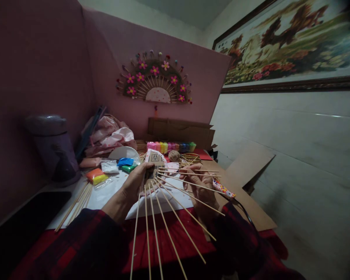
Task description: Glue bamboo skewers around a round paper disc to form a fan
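My left hand grips a half-round piece of cardboard by its left side, with the thumb on its printed face. Several thin wooden sticks spread out from the cardboard like fan ribs, pointing toward me and to the right. Among the right-hand sticks is my right hand, its fingers bent and closed around one of them. Some of its fingertips are hidden behind the sticks. A glue gun with a flower-patterned body lies just past this hand, its black cord running toward me.
Loose sticks and bagged coloured clay lie at left, near a purple tumbler. Behind the hands are a twine ball and a row of coloured clay packs. A decorated fan hangs on the pink panel.
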